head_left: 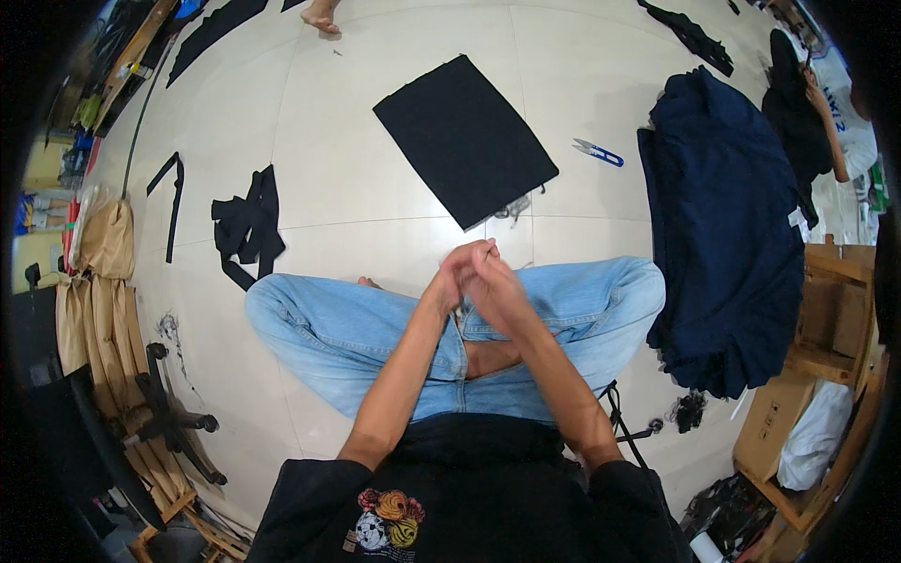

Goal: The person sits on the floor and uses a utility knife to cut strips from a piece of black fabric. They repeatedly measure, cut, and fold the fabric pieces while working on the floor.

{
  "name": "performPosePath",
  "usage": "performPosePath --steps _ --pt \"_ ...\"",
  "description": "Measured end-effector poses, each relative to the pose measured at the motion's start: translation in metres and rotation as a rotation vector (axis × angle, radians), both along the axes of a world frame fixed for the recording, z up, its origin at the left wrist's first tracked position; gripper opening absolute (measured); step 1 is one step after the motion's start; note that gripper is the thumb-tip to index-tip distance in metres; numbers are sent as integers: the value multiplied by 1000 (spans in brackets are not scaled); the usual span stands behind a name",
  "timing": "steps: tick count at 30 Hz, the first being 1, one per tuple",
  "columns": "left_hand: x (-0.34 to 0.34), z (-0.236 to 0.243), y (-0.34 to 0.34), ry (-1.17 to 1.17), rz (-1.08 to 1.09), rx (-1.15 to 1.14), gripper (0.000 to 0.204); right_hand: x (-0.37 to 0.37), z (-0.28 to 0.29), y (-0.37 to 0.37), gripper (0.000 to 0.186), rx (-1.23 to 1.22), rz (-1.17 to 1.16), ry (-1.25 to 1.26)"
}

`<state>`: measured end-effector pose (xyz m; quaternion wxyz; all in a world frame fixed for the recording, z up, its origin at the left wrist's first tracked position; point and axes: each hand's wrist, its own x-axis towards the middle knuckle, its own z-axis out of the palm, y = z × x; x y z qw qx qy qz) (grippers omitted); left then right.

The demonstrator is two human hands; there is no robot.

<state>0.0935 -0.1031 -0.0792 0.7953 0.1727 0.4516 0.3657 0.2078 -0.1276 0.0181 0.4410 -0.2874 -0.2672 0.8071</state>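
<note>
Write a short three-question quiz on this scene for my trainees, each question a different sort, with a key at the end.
1. Multiple choice: what lies between the black cloth panel and the dark blue fabric heap?
A) a clothes iron
B) the blue-handled snips
C) a hammer

2. True or false: both of the person's hands are spread flat on the black cloth panel.

3. Short answer: on which side of the person, left or right, do the bunched black strips lie?

Key
1. B.
2. False: the left hand and the right hand are together over the lap.
3. Left.
</note>
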Motion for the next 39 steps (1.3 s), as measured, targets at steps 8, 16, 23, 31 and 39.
performPosePath --steps 8,16,23,31,39 --pt "3 30 10 245 69 27 26 29 -32 59 31 669 -121 -1566" --pt "-5 42 66 848 208 690 30 29 -45 43 43 554 -224 -1172" --pt "1 34 44 17 1 399 66 21 -22 40 42 -9 -191 316" --pt "0 40 17 890 -242 980 29 5 2 92 45 569 -325 -794" --pt "-11 14 50 1086 6 726 29 13 -42 36 30 445 84 -1715"
